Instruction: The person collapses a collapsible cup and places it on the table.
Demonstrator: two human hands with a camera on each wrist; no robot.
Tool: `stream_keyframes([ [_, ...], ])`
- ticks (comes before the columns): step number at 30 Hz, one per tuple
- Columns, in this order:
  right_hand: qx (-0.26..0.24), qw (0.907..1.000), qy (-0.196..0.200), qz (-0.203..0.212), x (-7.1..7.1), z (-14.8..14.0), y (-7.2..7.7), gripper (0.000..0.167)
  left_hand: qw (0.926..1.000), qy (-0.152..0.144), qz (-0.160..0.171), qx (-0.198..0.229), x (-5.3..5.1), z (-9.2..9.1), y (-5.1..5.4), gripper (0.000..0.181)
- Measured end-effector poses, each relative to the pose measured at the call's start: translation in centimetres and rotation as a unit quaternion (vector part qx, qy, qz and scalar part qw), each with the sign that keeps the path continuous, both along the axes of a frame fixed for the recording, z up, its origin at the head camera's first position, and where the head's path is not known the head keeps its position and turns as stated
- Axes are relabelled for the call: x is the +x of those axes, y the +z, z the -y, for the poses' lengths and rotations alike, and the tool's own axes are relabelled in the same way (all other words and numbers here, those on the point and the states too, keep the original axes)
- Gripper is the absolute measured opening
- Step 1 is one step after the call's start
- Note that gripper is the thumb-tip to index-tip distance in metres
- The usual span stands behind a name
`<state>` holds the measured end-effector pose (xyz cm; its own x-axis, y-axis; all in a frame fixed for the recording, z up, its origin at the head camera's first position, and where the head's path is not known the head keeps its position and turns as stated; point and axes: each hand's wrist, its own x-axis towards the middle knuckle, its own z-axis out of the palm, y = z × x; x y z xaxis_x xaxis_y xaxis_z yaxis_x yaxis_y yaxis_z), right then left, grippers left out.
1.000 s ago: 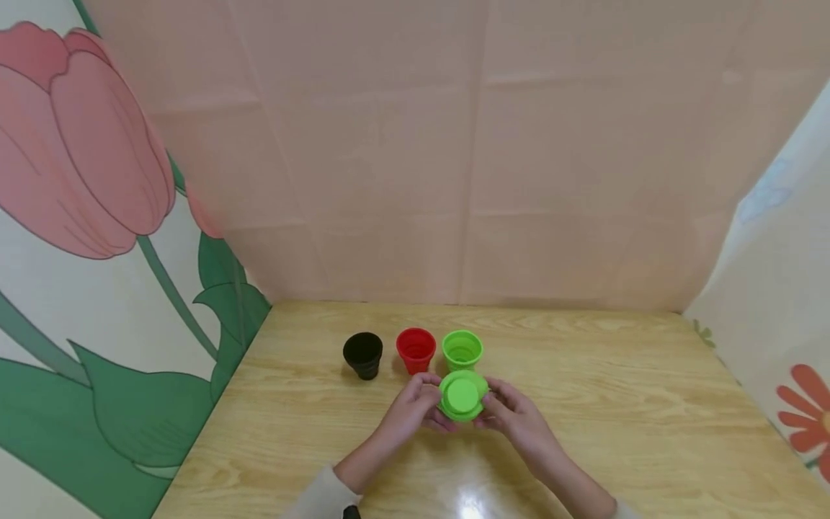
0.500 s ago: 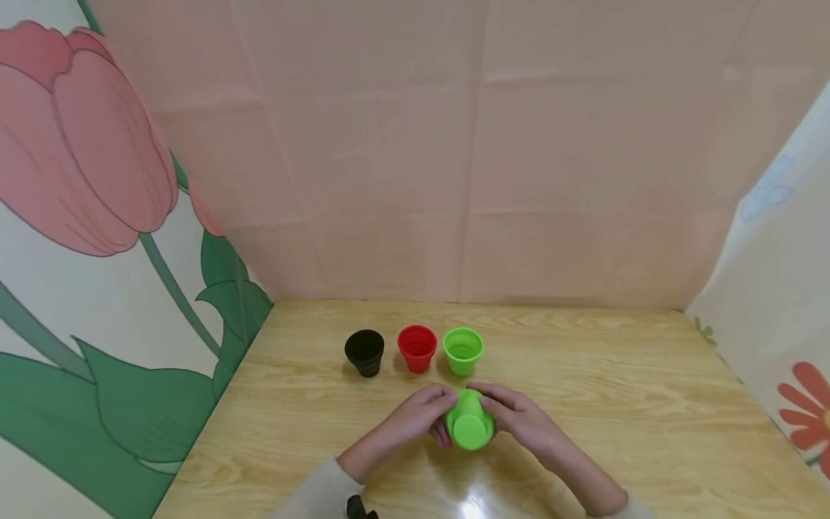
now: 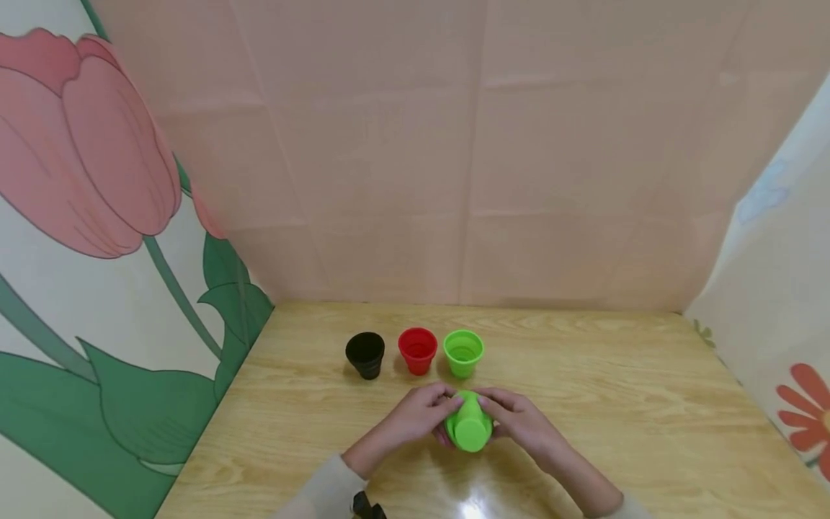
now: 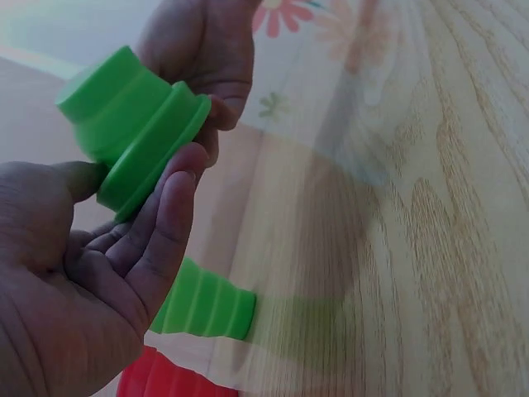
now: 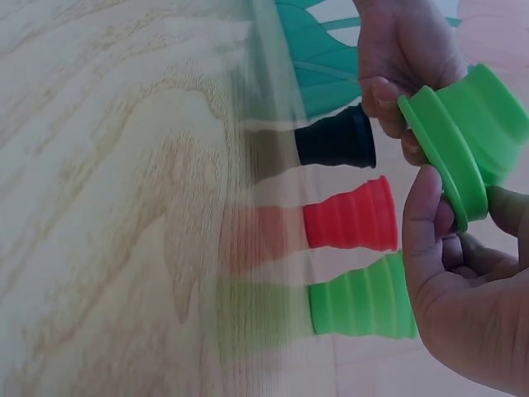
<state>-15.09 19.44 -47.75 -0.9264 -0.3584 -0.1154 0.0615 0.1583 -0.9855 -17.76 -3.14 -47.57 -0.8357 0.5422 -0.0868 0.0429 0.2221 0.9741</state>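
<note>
Both hands hold a green collapsible cup (image 3: 471,431) above the near part of the table. It is tilted with its base towards me; in the wrist views its wide rim end is folded into a collar. My left hand (image 3: 420,417) grips the rim from the left, thumb on the outer wall and fingers under the rim (image 4: 153,161). From the right, my right hand (image 3: 521,422) pinches the same cup, its thumb against the wall (image 5: 506,207). Beyond the hands, a second green cup (image 3: 463,358), a red cup (image 3: 418,353) and a black cup (image 3: 367,358) stand upright in a row.
The wooden table (image 3: 616,389) reaches back to a pink cloth backdrop (image 3: 389,180). A tulip-printed panel (image 3: 110,166) borders the left side, and a flower-printed one (image 3: 791,303) the right. A black strap piece (image 3: 368,507) shows by the left sleeve.
The held green cup has come nearer to me and lower, away from the row. Its nested base has been pushed out, making it longer. The standing cups have stayed in place.
</note>
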Motion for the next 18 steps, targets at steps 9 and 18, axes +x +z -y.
stream_keyframes([
  [9, 0.043, 0.9984, 0.0, -0.037, -0.25, 0.17, -0.32, 0.043, 0.9995, -0.005, -0.013, -0.029, -0.24, -0.14, -0.17, 0.024],
  [18, 0.054, 0.997, -0.011, -0.054, -0.36, 0.22, -0.84, 0.04, 0.9988, -0.012, -0.015, -0.046, -0.43, -0.19, -0.25, 0.019],
])
